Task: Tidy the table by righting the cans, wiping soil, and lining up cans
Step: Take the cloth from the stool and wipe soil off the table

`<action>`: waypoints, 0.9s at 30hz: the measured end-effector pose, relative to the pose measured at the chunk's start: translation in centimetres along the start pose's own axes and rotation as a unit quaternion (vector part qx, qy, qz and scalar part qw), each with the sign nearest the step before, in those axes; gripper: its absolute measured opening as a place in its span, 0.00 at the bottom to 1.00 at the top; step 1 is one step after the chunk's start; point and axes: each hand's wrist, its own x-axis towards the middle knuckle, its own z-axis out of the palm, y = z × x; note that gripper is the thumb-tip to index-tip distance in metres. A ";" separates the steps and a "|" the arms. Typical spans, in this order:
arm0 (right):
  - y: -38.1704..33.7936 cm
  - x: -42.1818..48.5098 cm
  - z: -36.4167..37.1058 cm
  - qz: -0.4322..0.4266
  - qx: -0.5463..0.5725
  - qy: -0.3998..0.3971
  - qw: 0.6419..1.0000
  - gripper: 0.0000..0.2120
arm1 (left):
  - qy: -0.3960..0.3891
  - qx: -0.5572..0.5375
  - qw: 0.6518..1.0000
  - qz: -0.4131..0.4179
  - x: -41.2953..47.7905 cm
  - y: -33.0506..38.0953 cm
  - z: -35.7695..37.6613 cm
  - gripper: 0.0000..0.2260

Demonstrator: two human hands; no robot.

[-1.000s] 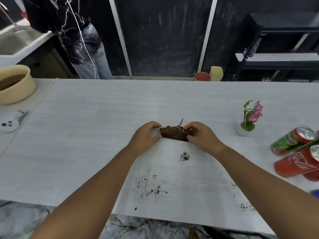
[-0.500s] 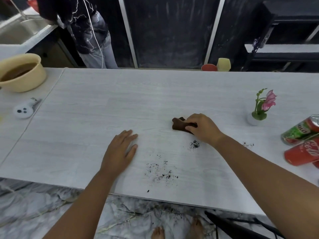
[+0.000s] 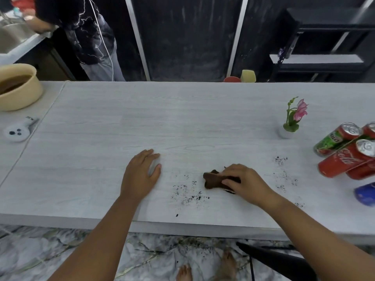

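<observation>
Feet (image 3: 207, 268) are showing bare on the marbled floor at the bottom of our view, below the near edge of the pale wood-grain tabletop (image 3: 182, 122). We are resting our left hand (image 3: 140, 175) flat on that surface, palm down, fingers spread and holding nothing. We are pressing our right hand (image 3: 243, 182) down on a crumpled brown cloth (image 3: 213, 179), the fingers curled over it and pinching it against the tabletop. Soil (image 3: 190, 194) is lying in a loose scatter between the two hands, just in front of and left of the cloth, with one stray crumb closer to the near edge. More specks (image 3: 284, 171) are lying right of the right hand, near the cans. A blue can (image 3: 365, 193) is sitting at the right edge, only partly in view. Beyond it a red cola can (image 3: 345, 159) and a green-and-red can (image 3: 336, 138) are lying on their sides, touching one another, tops pointing away from us. A small potted pink flower (image 3: 292, 118) is standing upright just left of them. At the far left, a beige bowl (image 3: 19, 88) and a white device (image 3: 17, 130) are sitting on an adjoining surface. Behind the tabletop another person (image 3: 85, 37) is standing at a sink.
</observation>
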 end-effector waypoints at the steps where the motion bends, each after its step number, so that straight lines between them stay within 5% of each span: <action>1: 0.0 0.6 -0.6 0.016 0.021 0.021 0.999 0.12 | 0.000 0.001 1.000 -0.001 0.0 0.1 -0.1 0.20; 5: 1.0 5.8 -3.5 0.048 -0.015 0.117 0.992 0.12 | 0.000 -0.002 1.000 -0.004 -0.1 0.4 -0.4 0.20; 12: 1.6 5.4 -1.0 0.045 -0.108 0.074 0.990 0.14 | 0.002 -0.003 1.000 -0.002 0.0 0.5 -0.4 0.20; 21: -0.3 -2.7 0.5 0.025 -0.010 0.048 0.998 0.14 | 0.006 0.007 1.000 -0.002 0.1 0.5 -0.2 0.20; 24: 0.6 -1.8 -2.7 0.083 0.048 0.131 0.987 0.13 | 0.006 0.009 1.000 0.001 0.1 0.7 -0.3 0.20; 27: 3.5 -0.4 -7.4 0.129 -0.025 0.251 0.959 0.13 | 0.006 0.009 1.000 -0.004 0.0 1.1 -0.4 0.20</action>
